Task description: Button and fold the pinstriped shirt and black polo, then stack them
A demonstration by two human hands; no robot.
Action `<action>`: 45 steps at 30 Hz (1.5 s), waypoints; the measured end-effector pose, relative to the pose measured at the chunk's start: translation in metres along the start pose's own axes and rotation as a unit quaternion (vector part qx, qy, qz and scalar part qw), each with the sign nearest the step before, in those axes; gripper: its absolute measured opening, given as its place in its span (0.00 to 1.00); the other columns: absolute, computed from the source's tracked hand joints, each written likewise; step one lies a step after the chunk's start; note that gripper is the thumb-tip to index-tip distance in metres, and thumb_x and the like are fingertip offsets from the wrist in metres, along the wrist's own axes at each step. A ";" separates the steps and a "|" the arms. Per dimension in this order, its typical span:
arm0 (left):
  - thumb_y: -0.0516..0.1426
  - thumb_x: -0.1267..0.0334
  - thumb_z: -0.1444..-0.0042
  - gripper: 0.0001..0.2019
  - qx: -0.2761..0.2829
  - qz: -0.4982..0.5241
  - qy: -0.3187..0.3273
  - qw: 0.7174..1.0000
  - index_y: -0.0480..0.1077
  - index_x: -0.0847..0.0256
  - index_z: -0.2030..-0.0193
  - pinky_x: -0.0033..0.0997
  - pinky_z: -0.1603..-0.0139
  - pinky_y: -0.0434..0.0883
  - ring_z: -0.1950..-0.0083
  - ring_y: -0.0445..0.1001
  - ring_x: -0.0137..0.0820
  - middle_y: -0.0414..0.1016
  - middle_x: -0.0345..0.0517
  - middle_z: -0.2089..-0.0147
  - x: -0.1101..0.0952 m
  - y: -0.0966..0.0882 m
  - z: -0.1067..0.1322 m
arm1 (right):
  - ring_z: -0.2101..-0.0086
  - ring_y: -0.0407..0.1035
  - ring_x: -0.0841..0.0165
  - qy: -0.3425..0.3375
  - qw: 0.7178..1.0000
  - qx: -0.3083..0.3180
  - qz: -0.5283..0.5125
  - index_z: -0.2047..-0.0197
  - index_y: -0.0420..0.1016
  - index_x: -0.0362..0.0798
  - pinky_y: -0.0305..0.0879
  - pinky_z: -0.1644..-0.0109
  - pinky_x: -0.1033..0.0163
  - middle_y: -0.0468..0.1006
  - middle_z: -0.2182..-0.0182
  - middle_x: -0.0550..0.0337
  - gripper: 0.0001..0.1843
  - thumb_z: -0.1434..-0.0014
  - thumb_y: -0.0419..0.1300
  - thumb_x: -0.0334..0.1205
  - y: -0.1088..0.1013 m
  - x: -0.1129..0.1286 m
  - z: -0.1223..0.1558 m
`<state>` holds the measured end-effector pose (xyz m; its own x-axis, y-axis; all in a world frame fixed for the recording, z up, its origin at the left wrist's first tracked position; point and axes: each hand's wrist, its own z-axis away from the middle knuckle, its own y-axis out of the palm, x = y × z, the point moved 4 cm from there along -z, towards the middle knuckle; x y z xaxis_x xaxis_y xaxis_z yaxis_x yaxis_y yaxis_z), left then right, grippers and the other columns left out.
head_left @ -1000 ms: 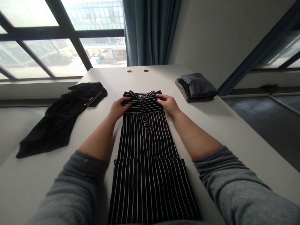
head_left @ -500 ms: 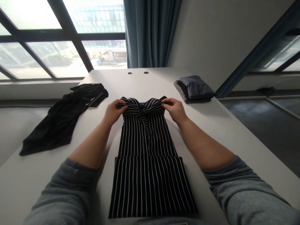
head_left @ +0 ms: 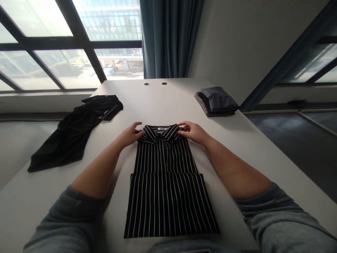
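A black shirt (head_left: pixel 171 203) with white vertical stripes lies folded before me, its lower part doubled up over the front. At its far end the collar (head_left: pixel 151 133) lies spread, with a pale label inside the neck. My left hand (head_left: pixel 130 134) is at the collar's left side, thumb touching the cloth and forefinger lifted apart from it. On the opposite side, my right hand (head_left: pixel 194 132) has the collar's right edge between thumb and fingers.
A crumpled black garment (head_left: pixel 71 133) lies along the table's left edge. Folded dark clothes (head_left: pixel 218 100) are stacked at the back right. Two round holes are set in the white table (head_left: pixel 158 102) near its far end, with a blue curtain (head_left: pixel 168 38) behind.
Both hands have come closer to me, and the collar has come down with them, from bunched and raised to flatter, showing the label. My left fingers have parted from the cloth.
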<state>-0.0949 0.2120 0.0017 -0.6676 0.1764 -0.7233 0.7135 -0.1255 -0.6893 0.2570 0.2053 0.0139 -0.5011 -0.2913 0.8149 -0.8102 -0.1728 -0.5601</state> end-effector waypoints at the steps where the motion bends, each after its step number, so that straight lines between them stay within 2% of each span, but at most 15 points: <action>1: 0.63 0.45 0.41 0.33 -0.001 -0.026 -0.010 1.000 0.67 0.54 0.32 0.40 0.57 0.76 0.62 0.82 0.41 0.84 0.46 0.62 0.001 0.001 -0.001 | 0.70 0.68 0.67 0.010 1.000 0.002 0.022 0.46 0.80 0.50 0.67 0.60 0.60 0.75 0.71 0.63 0.25 0.44 0.69 0.51 0.000 -0.002 -0.001; 4: 0.63 0.43 0.42 0.33 -0.026 -0.062 -0.023 0.997 0.68 0.54 0.32 0.44 0.51 0.76 0.55 0.82 0.44 0.84 0.51 0.55 0.000 0.006 -0.003 | 0.64 0.73 0.63 0.049 0.998 0.011 0.042 0.47 0.82 0.50 0.71 0.57 0.59 0.80 0.61 0.56 0.23 0.46 0.71 0.47 0.001 -0.008 -0.005; 6: 0.64 0.42 0.43 0.35 -0.041 -0.056 -0.025 0.997 0.68 0.54 0.32 0.45 0.48 0.75 0.52 0.82 0.45 0.83 0.53 0.52 -0.001 0.009 -0.005 | 0.63 0.75 0.63 0.090 0.995 0.035 -0.013 0.43 0.79 0.51 0.72 0.63 0.62 0.82 0.57 0.53 0.29 0.48 0.73 0.45 0.004 -0.013 -0.007; 8: 0.66 0.41 0.45 0.37 -0.050 -0.038 -0.032 0.998 0.68 0.53 0.32 0.45 0.48 0.75 0.51 0.81 0.46 0.83 0.54 0.50 -0.001 0.012 -0.008 | 0.68 0.75 0.65 0.133 0.984 0.070 -0.094 0.36 0.73 0.53 0.69 0.72 0.66 0.82 0.57 0.53 0.38 0.49 0.75 0.43 0.008 -0.016 -0.010; 11: 0.66 0.38 0.46 0.39 -0.060 0.022 -0.069 0.996 0.69 0.56 0.32 0.43 0.50 0.76 0.53 0.82 0.45 0.83 0.56 0.50 0.000 0.015 -0.014 | 0.76 0.69 0.71 0.170 0.964 0.103 -0.178 0.32 0.67 0.54 0.60 0.81 0.69 0.82 0.60 0.56 0.44 0.50 0.76 0.42 0.012 -0.019 -0.015; 13: 0.62 0.36 0.43 0.35 -0.071 0.063 -0.105 0.990 0.73 0.60 0.37 0.42 0.52 0.76 0.55 0.82 0.45 0.84 0.56 0.53 0.000 0.017 -0.017 | 0.82 0.61 0.75 0.187 0.956 0.098 -0.202 0.33 0.68 0.53 0.53 0.84 0.69 0.80 0.67 0.60 0.40 0.47 0.75 0.43 0.012 -0.020 -0.019; 15: 0.60 0.36 0.41 0.31 -0.080 0.076 -0.123 0.986 0.78 0.61 0.46 0.41 0.53 0.76 0.55 0.82 0.46 0.85 0.54 0.55 -0.004 0.018 -0.019 | 0.84 0.55 0.76 0.204 0.952 0.077 -0.215 0.35 0.69 0.51 0.47 0.85 0.69 0.75 0.74 0.65 0.34 0.42 0.72 0.45 0.011 -0.021 -0.022; 18: 0.58 0.36 0.40 0.27 -0.070 0.043 -0.118 0.990 0.81 0.60 0.57 0.38 0.53 0.75 0.55 0.82 0.46 0.85 0.51 0.58 -0.016 0.018 -0.018 | 0.85 0.54 0.76 0.220 0.947 0.038 -0.231 0.39 0.70 0.48 0.43 0.85 0.70 0.68 0.79 0.69 0.25 0.36 0.67 0.44 0.010 -0.018 -0.024; 22: 0.56 0.36 0.39 0.27 -0.047 -0.016 -0.130 0.990 0.81 0.60 0.59 0.36 0.56 0.72 0.56 0.81 0.43 0.85 0.50 0.60 -0.027 0.019 -0.016 | 0.86 0.53 0.77 0.211 0.949 0.033 -0.231 0.55 0.75 0.45 0.40 0.85 0.70 0.66 0.81 0.69 0.11 0.32 0.63 0.45 0.016 -0.013 -0.026; 25: 0.56 0.36 0.40 0.27 -0.048 -0.025 -0.134 0.989 0.80 0.60 0.62 0.36 0.61 0.69 0.60 0.79 0.42 0.83 0.50 0.63 -0.031 0.021 -0.017 | 0.86 0.55 0.76 0.224 0.955 0.000 -0.195 0.67 0.74 0.45 0.45 0.84 0.68 0.68 0.84 0.66 0.18 0.32 0.63 0.50 0.018 -0.014 -0.028; 29: 0.58 0.38 0.41 0.23 -0.078 -0.029 -0.108 0.991 0.76 0.59 0.64 0.35 0.64 0.66 0.63 0.76 0.38 0.80 0.46 0.67 -0.034 0.025 -0.018 | 0.81 0.68 0.70 0.241 0.961 -0.047 -0.127 0.72 0.77 0.44 0.60 0.78 0.67 0.78 0.80 0.56 0.22 0.36 0.68 0.54 0.019 -0.018 -0.032; 33: 0.60 0.43 0.42 0.18 -0.092 -0.011 -0.064 0.994 0.72 0.58 0.65 0.33 0.66 0.64 0.65 0.73 0.35 0.75 0.42 0.69 -0.036 0.026 -0.016 | 0.74 0.75 0.67 0.213 0.970 -0.039 -0.106 0.70 0.80 0.43 0.66 0.72 0.67 0.83 0.74 0.54 0.16 0.39 0.70 0.47 0.022 -0.017 -0.033; 37: 0.60 0.48 0.41 0.15 -0.089 0.039 -0.022 0.995 0.69 0.57 0.65 0.31 0.68 0.63 0.68 0.69 0.32 0.72 0.39 0.70 -0.037 0.023 -0.013 | 0.69 0.78 0.66 0.152 0.977 -0.031 -0.147 0.64 0.80 0.44 0.72 0.65 0.66 0.85 0.68 0.54 0.09 0.41 0.70 0.41 0.021 -0.011 -0.032; 41: 0.61 0.50 0.42 0.13 -0.063 0.120 0.028 0.990 0.67 0.57 0.60 0.30 0.68 0.65 0.69 0.70 0.30 0.73 0.38 0.68 -0.039 0.016 -0.011 | 0.67 0.77 0.65 0.070 0.981 -0.018 -0.179 0.59 0.77 0.46 0.73 0.63 0.64 0.84 0.65 0.56 0.14 0.46 0.71 0.42 0.010 0.005 -0.030; 45: 0.63 0.54 0.43 0.14 -0.041 0.154 0.087 0.983 0.66 0.57 0.57 0.31 0.65 0.69 0.66 0.73 0.31 0.75 0.38 0.65 -0.042 0.005 -0.004 | 0.70 0.72 0.68 -0.013 0.995 -0.042 -0.088 0.60 0.76 0.47 0.68 0.66 0.64 0.80 0.68 0.60 0.13 0.46 0.68 0.44 -0.010 0.029 -0.016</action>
<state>-0.0629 0.2083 0.0289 -0.3768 0.3071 -0.8739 0.8952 -0.1214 -0.4287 0.2454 0.2139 0.0452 -0.3421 -0.2870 0.8948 -0.9079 -0.1445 -0.3935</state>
